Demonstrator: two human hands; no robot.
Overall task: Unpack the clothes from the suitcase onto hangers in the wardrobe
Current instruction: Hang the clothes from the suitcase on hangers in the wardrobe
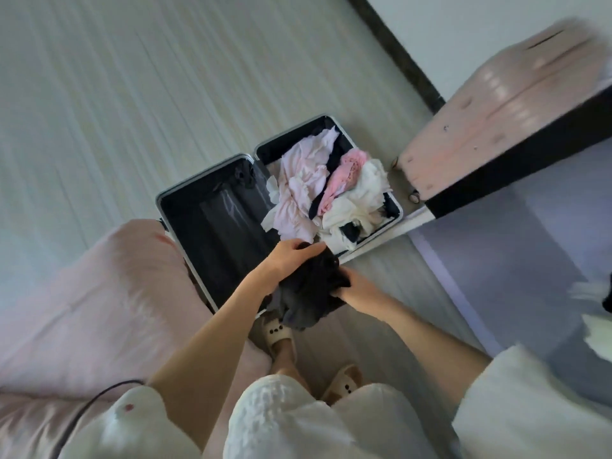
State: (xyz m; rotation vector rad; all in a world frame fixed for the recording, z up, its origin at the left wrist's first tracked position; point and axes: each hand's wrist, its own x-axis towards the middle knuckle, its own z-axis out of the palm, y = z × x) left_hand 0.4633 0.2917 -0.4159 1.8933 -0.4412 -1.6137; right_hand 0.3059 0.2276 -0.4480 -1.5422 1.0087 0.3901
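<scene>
1. Holding a dark garment (311, 293) between both hands, I see it bunched and hanging over the near edge of the suitcase (395, 207), just above my slippers (276, 332).
2. My left hand (291, 256) curls round its top; my right hand (356, 288) pinches its right side. Both are equally near.
3. I judge the garment must come up and away; no wardrobe or hangers show.
4. Farther off, the right half of the suitcase holds a heap of pink and white clothes (328, 187); the left half looks nearly bare.

garment (311, 293): black | suitcase (215, 223): black lining, silver rim | clothes (331, 183): pink, white
</scene>
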